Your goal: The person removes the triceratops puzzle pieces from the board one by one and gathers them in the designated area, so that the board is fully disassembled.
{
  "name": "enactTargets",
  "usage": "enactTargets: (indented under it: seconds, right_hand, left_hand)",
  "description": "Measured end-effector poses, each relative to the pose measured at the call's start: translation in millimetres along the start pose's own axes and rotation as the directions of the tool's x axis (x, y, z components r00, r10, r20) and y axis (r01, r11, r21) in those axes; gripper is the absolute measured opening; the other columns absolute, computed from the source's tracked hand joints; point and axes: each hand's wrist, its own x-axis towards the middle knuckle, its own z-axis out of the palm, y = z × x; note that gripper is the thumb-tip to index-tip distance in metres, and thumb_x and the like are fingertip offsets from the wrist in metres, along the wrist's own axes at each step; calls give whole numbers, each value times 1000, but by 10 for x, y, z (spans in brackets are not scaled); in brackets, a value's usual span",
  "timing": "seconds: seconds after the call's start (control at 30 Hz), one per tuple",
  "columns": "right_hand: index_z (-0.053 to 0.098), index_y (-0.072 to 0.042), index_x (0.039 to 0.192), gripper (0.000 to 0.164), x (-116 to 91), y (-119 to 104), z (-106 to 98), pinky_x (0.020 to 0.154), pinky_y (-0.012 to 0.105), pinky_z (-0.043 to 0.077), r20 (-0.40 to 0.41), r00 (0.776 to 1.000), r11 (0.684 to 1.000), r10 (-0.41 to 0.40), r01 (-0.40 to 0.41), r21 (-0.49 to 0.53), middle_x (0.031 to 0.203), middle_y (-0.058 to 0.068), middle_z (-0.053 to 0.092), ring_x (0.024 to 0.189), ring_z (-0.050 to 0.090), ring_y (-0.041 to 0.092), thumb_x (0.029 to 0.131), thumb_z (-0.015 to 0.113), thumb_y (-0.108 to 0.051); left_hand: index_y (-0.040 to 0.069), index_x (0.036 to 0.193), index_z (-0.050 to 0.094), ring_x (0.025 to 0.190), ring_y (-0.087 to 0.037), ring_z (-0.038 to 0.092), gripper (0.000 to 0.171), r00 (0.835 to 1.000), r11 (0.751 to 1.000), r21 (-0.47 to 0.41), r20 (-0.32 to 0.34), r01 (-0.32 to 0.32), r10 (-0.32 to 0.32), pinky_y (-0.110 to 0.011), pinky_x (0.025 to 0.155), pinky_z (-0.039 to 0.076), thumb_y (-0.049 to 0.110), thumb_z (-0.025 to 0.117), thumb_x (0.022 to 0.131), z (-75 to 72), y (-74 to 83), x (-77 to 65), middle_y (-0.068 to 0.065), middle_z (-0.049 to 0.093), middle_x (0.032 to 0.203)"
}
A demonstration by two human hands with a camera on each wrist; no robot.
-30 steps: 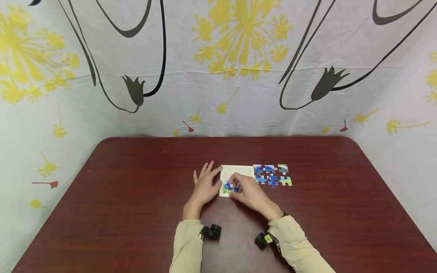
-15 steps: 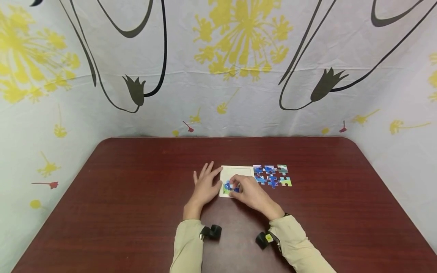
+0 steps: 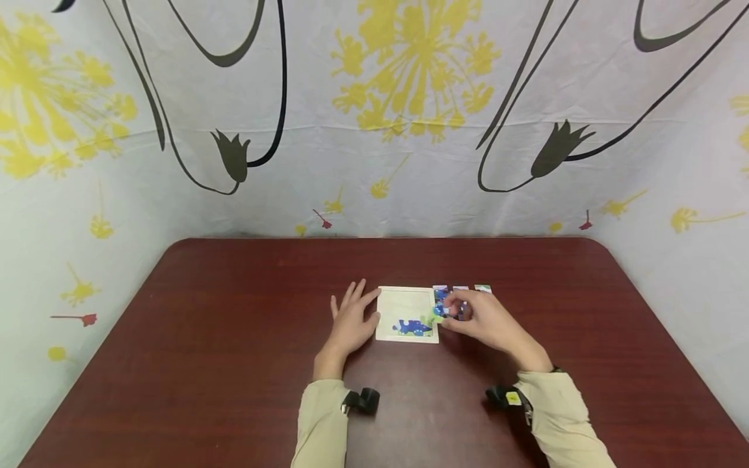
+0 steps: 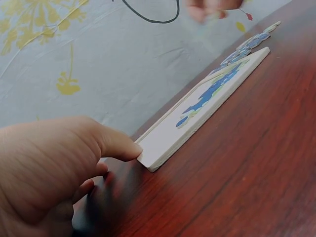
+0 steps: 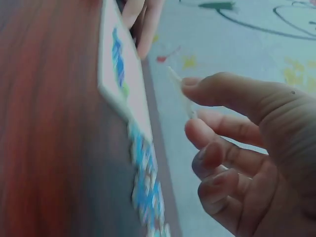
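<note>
A jigsaw piece (image 3: 437, 314), blue and green, is pinched between thumb and fingers of my right hand (image 3: 491, 322), above the right edge of the puzzle tray. The right wrist view catches this piece (image 5: 181, 91) nearly edge-on, raised off the table. The pale, square tray (image 3: 404, 300) lies flat, with joined blue and green pieces (image 3: 413, 326) along its near side; its lower left corner is bare. My left hand (image 3: 348, 325) has its fingers spread, thumb and index finger touching the tray's left edge. In the left wrist view, the thumb (image 4: 121, 144) presses the tray's corner.
Several loose puzzle pieces (image 3: 441, 296) lie right of the tray, partly hidden by my right hand. The dark red table (image 3: 234, 338) ends at a patterned cloth (image 3: 292, 195) behind it. Wrist cameras (image 3: 368, 401) are strapped on both wrists.
My right hand has lifted a piece out of the tray's lower left corner and moved right with it, over the tray's right edge. My left hand stays in place.
</note>
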Motion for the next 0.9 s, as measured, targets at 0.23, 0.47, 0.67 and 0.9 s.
enactTargets:
  seconds: [0.23, 0.47, 0.67, 0.9]
  right_hand:
    - [63, -7, 92, 20, -145, 197, -47, 53, 25, 41, 84, 991, 995, 100, -100, 0, 71, -6, 52, 57, 46, 10, 79, 74, -17]
    - [63, -10, 89, 21, -134, 236, -6, 55, 25, 42, 155, 985, 996, 71, -80, 48, 71, -5, 53, 58, 48, 11, 76, 77, -20]
    - [62, -11, 86, 19, -133, 238, 38, 56, 25, 42, 176, 983, 998, 44, -50, 30, 68, -6, 52, 58, 48, 9, 75, 77, -17]
    - [61, -9, 87, 20, -120, 226, 77, 57, 25, 42, 166, 985, 998, 50, -54, 22, 66, -7, 51, 58, 47, 7, 75, 76, -14]
  left_hand:
    - [13, 134, 53, 139, -31, 15, 46, 1000, 1000, 4, 11, -3, 3, -62, 103, -4, 13, 58, 88, -15, 28, 3, -14, 29, 148]
    - [10, 132, 55, 138, -34, 17, 45, 1000, 1000, -18, -10, -13, 13, -64, 102, -3, 12, 59, 86, -43, 44, -3, -16, 31, 147]
    - [10, 132, 55, 138, -33, 17, 46, 1000, 1000, -24, -3, -6, 6, -64, 102, -3, 12, 60, 86, -42, 34, -9, -16, 31, 147]
    - [12, 132, 55, 139, -30, 17, 46, 1000, 1000, -22, 2, 6, -6, -62, 103, -4, 14, 60, 86, -37, 19, -1, -13, 30, 148]
